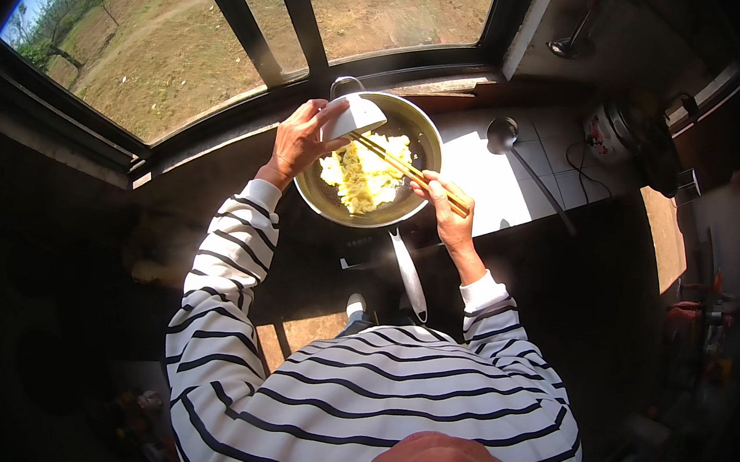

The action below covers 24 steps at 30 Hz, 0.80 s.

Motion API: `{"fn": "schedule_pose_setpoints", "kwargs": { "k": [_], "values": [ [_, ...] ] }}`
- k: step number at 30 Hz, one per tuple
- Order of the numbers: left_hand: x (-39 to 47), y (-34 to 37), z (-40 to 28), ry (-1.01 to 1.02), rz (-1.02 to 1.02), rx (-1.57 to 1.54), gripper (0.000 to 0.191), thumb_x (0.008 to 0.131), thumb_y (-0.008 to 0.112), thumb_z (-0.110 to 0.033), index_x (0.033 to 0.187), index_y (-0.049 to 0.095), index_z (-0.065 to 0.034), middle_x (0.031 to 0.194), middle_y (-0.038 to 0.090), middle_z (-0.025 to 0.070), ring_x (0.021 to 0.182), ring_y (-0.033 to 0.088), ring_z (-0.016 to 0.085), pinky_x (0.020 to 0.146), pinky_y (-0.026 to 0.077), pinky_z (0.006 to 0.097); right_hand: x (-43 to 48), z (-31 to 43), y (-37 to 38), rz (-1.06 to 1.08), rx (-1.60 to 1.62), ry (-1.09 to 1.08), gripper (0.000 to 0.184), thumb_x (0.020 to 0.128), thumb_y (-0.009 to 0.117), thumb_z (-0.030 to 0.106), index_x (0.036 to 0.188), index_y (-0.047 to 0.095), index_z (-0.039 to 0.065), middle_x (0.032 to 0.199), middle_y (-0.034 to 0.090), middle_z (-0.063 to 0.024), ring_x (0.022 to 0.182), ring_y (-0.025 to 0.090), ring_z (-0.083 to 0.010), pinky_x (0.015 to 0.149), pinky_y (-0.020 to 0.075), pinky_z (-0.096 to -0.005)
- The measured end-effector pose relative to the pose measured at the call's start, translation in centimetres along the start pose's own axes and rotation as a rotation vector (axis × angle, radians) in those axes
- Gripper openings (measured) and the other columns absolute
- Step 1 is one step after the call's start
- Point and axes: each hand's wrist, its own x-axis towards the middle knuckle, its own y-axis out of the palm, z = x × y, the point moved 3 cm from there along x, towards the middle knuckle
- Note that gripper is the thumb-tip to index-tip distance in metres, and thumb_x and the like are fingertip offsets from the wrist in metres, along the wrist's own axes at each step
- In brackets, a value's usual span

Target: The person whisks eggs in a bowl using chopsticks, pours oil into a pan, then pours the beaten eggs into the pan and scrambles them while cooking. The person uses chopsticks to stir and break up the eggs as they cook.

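Observation:
My left hand [304,134] grips a small white bowl [355,119], tilted over the far left part of a frying pan [425,145]. In my right hand [446,206] is a pair of wooden chopsticks [394,160], their tips at the bowl's lower edge. Yellow, egg-like food [366,181] lies in a loose heap in the pan, below the bowl and chopsticks. The pan's long handle [409,277] points back towards my body, and a small loop handle [347,84] stands at its far side. What is inside the bowl is hidden from me.
To the right, a metal ladle [502,136] rests on the white-tiled counter [471,174]. Farther right stands a rice cooker [609,134] with a cord beside it. A window frame [299,27] runs close behind the pan. Another metal utensil [568,45] is at the back right.

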Motion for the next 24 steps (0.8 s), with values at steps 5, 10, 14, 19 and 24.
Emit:
{"fn": "schedule_pose_setpoints", "kwargs": {
  "k": [5,10,14,19,24],
  "values": [
    [0.0,1.1,1.0,-0.110,-0.026,-0.307,0.066,0.081,0.084,-0.023,0.142,0.059,-0.0167,0.112,0.065,0.0084,0.101,0.067,0.025,0.092,0.055,0.0337,-0.2,-0.6,-0.1,-0.019,-0.024,-0.045,0.032,0.106,0.058,0.014,0.127,0.063,-0.010,0.113,0.072,-0.0187,0.102,0.073,-0.0248,0.095,0.0591,-0.0331],
    [-1.2,2.9,2.7,-0.424,-0.084,-0.718,0.062,0.090,0.079,-0.039,0.144,0.058,-0.0138,0.117,0.065,0.0039,0.103,0.066,0.015,0.093,0.053,0.0298,-2.0,4.4,5.6,0.221,-0.510,-0.507,0.025,0.097,0.063,0.002,0.121,0.066,-0.005,0.113,0.070,-0.0213,0.106,0.070,-0.0338,0.091,0.0549,-0.0363],
    [-0.8,3.5,3.6,-0.418,-0.138,-0.803,0.066,0.094,0.076,-0.040,0.146,0.054,-0.0062,0.130,0.065,0.0067,0.113,0.065,0.015,0.098,0.052,0.0299,-2.6,1.1,3.2,0.180,-0.640,-0.563,0.028,0.096,0.063,0.000,0.123,0.066,-0.006,0.117,0.069,-0.0236,0.108,0.069,-0.0375,0.096,0.0545,-0.0389],
    [-0.5,3.0,3.6,-0.462,-0.166,-0.898,0.067,0.095,0.076,-0.039,0.148,0.052,-0.0055,0.125,0.068,0.0083,0.110,0.066,0.015,0.098,0.052,0.0296,-3.4,2.3,6.5,0.215,-0.559,-0.572,0.029,0.096,0.062,0.000,0.124,0.065,-0.007,0.116,0.070,-0.0225,0.109,0.069,-0.0360,0.096,0.0543,-0.0387],
    [-0.3,2.8,3.4,-0.470,-0.170,-0.895,0.066,0.095,0.076,-0.038,0.147,0.052,-0.0048,0.127,0.068,0.0089,0.109,0.066,0.014,0.098,0.052,0.0291,-2.7,2.1,4.5,0.100,-0.477,-0.451,0.025,0.096,0.063,0.000,0.120,0.067,-0.006,0.112,0.071,-0.0218,0.104,0.071,-0.0345,0.091,0.0559,-0.0367]
  ]
}}
